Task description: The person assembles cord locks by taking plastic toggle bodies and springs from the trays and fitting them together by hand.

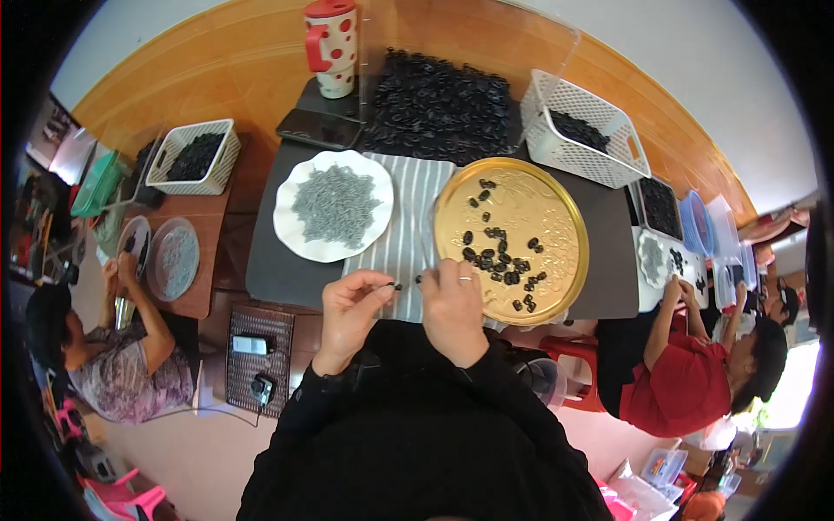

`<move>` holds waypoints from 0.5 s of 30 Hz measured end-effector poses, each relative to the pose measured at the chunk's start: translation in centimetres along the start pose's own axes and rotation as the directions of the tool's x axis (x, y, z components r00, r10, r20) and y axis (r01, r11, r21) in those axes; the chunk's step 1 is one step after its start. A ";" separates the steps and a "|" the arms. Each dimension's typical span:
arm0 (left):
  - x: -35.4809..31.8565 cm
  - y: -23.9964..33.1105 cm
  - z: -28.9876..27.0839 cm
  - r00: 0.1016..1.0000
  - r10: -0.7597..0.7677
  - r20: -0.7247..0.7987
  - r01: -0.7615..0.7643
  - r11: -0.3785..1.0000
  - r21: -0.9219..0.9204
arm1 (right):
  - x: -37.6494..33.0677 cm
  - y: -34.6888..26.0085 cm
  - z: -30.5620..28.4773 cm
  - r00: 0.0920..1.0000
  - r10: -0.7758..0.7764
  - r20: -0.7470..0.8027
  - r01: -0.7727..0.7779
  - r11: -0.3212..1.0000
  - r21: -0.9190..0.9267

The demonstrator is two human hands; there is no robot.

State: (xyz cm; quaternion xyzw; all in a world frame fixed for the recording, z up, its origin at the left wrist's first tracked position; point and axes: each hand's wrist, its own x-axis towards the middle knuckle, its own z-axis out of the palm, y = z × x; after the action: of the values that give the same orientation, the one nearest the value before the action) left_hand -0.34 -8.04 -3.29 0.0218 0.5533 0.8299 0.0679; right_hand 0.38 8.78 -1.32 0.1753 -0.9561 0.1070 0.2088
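My left hand (349, 317) is closed in a pinch, with a small black part (397, 286) at its thumb and fingertips. My right hand (453, 311) is closed too, its fingers curled down; a second small dark piece (419, 280) shows at its fingertips, mostly hidden. Both hands hover over the near end of a grey-and-white striped cloth (405, 200), a short gap apart. Right of them, a round gold tray (556, 217) carries several small black parts in loose clusters. Left of the cloth, a white scalloped plate (287, 230) holds a heap of small grey pieces (337, 204).
Behind the cloth a clear-walled bin holds many black parts (439, 104). A white basket (599, 165) stands at the back right. At the back left are a black phone (319, 128) and a red-spotted tumbler (334, 52). People (686, 382) work at tables on both sides.
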 end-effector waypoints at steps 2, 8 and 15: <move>0.0 0.0 -0.3 0.999 -0.007 -0.031 0.007 1.000 0.006 | 0.1 -0.5 0.4 1.000 0.008 0.020 -0.008 1.000 0.029; 0.1 -0.1 0.2 1.000 -0.003 -0.022 0.002 0.999 -0.050 | -0.3 -0.4 1.1 0.993 -0.120 -0.008 0.120 0.983 0.142; 0.1 0.3 0.8 1.000 -0.001 0.001 0.001 0.995 -0.099 | -2.1 1.6 0.3 0.954 0.266 0.140 -0.257 0.482 0.838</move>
State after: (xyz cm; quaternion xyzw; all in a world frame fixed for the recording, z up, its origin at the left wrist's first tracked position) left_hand -0.39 -7.40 -2.76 0.0184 0.5116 0.8562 0.0695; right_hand 1.42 10.73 -2.70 0.1067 -0.7967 0.5890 0.0827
